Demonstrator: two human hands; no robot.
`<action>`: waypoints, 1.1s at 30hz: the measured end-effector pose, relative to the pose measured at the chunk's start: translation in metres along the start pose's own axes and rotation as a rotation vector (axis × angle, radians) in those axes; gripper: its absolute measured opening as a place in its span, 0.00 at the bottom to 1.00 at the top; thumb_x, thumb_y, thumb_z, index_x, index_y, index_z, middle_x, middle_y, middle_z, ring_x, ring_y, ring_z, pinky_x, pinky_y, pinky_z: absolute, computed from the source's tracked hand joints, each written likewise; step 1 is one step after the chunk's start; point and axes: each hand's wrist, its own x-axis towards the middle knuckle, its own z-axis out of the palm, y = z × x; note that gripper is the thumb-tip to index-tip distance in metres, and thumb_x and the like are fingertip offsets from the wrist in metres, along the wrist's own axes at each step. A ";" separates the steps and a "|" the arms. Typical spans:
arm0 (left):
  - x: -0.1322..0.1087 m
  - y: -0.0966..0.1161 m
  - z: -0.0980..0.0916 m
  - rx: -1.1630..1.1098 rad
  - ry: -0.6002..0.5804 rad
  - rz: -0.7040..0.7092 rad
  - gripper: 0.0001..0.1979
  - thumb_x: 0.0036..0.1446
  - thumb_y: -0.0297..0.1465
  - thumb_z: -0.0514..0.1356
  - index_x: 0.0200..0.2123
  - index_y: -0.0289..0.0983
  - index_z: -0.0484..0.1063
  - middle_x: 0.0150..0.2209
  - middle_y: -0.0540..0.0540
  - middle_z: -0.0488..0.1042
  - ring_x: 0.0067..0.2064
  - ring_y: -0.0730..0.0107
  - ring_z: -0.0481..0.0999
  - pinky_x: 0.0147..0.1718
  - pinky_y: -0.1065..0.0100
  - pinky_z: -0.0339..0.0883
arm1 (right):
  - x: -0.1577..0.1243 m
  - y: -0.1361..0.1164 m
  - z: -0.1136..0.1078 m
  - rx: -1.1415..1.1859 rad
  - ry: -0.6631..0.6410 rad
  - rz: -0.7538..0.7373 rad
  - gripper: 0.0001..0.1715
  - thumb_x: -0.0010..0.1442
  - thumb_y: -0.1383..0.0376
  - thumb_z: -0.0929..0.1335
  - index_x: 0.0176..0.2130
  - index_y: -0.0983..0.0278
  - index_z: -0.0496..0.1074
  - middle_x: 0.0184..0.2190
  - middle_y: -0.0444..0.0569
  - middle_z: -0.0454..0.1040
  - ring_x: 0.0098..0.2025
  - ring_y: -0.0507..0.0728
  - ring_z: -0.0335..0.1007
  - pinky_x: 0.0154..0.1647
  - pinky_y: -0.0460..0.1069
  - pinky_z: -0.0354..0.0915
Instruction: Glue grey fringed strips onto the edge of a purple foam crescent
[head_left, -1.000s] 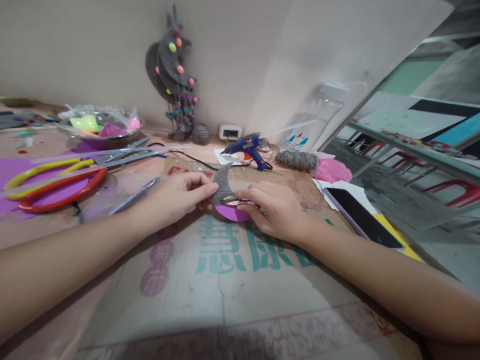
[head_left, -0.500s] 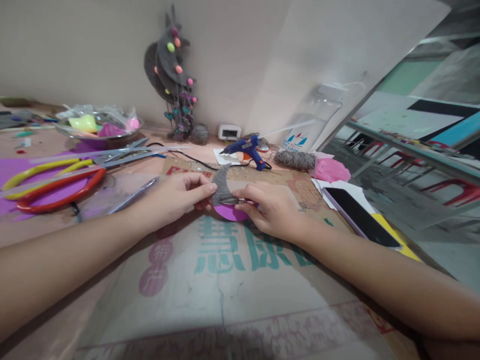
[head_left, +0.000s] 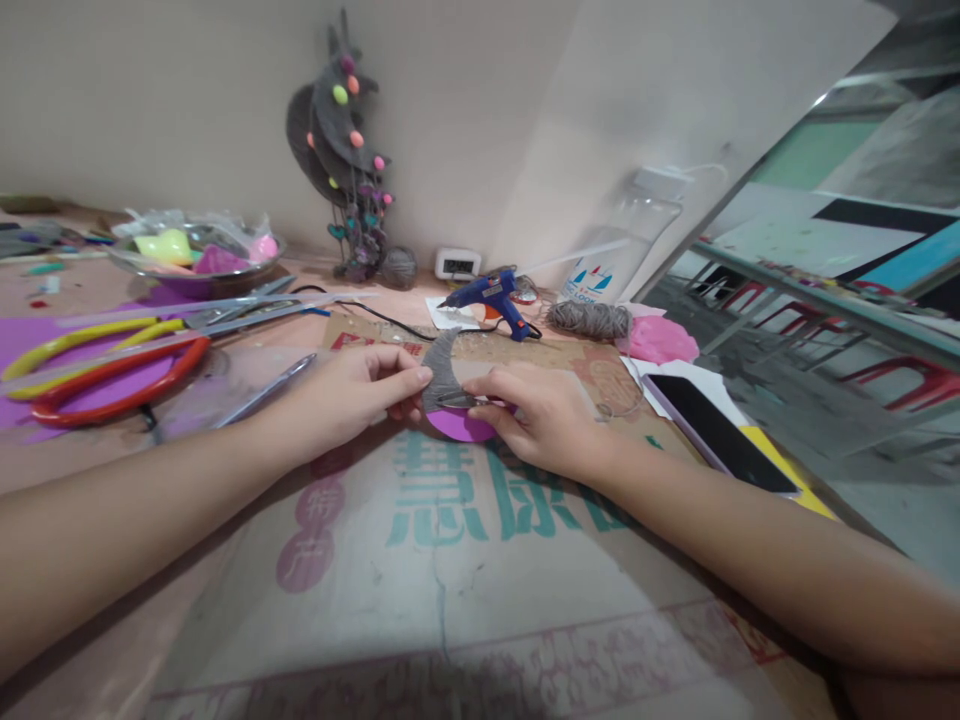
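A crescent shape (head_left: 444, 372), grey with wrapped yarn on top and bare purple (head_left: 459, 424) below, lies on a printed cardboard sheet (head_left: 450, 560). My left hand (head_left: 352, 390) pinches the crescent's grey left edge between thumb and fingers. My right hand (head_left: 541, 415) is closed on its right side, fingers pressing a thin grey strand against the shape. Both hands meet at the crescent, forearms resting on the cardboard.
A blue glue gun (head_left: 491, 296) and a yarn bundle (head_left: 590, 319) lie behind the hands. Scissors with red and yellow handles (head_left: 112, 370) and a bowl (head_left: 196, 262) sit left. A phone (head_left: 716, 432) lies right. A finished crescent ornament (head_left: 341, 140) stands by the wall.
Almost nothing differs; the hands stay on the crescent, and the view has shifted very slightly.
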 end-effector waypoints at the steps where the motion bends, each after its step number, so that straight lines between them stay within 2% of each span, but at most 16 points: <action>1: 0.000 0.000 0.000 0.004 -0.002 -0.002 0.13 0.55 0.37 0.58 0.23 0.36 0.67 0.21 0.52 0.71 0.24 0.76 0.68 0.27 0.73 0.63 | 0.000 0.000 0.000 0.005 0.004 0.002 0.09 0.62 0.67 0.63 0.40 0.66 0.71 0.30 0.48 0.74 0.32 0.54 0.66 0.33 0.47 0.57; 22: 0.000 0.002 0.000 0.013 -0.002 -0.018 0.13 0.56 0.37 0.58 0.23 0.36 0.67 0.21 0.52 0.72 0.24 0.75 0.69 0.27 0.73 0.62 | -0.001 0.004 0.005 0.045 0.026 0.004 0.08 0.62 0.67 0.63 0.39 0.66 0.71 0.30 0.47 0.72 0.32 0.53 0.66 0.33 0.47 0.59; 26: 0.000 0.003 0.000 0.016 0.002 -0.010 0.13 0.56 0.37 0.57 0.22 0.36 0.67 0.21 0.52 0.71 0.24 0.75 0.68 0.27 0.72 0.63 | -0.003 0.005 0.005 0.132 0.113 0.046 0.09 0.60 0.65 0.65 0.42 0.67 0.70 0.32 0.47 0.74 0.31 0.51 0.66 0.33 0.46 0.61; 29: 0.000 0.002 0.000 -0.001 0.009 -0.007 0.13 0.56 0.37 0.58 0.23 0.36 0.68 0.22 0.52 0.72 0.25 0.75 0.69 0.28 0.72 0.63 | -0.003 0.006 0.005 0.145 0.125 0.081 0.11 0.60 0.63 0.66 0.42 0.66 0.70 0.31 0.47 0.74 0.30 0.52 0.67 0.32 0.46 0.62; 33: 0.001 -0.003 0.000 -0.057 0.024 0.013 0.12 0.57 0.37 0.57 0.25 0.36 0.68 0.22 0.52 0.72 0.26 0.75 0.70 0.29 0.72 0.63 | -0.002 0.007 0.003 0.215 0.193 0.250 0.13 0.61 0.63 0.65 0.45 0.65 0.68 0.32 0.47 0.73 0.31 0.52 0.68 0.31 0.46 0.63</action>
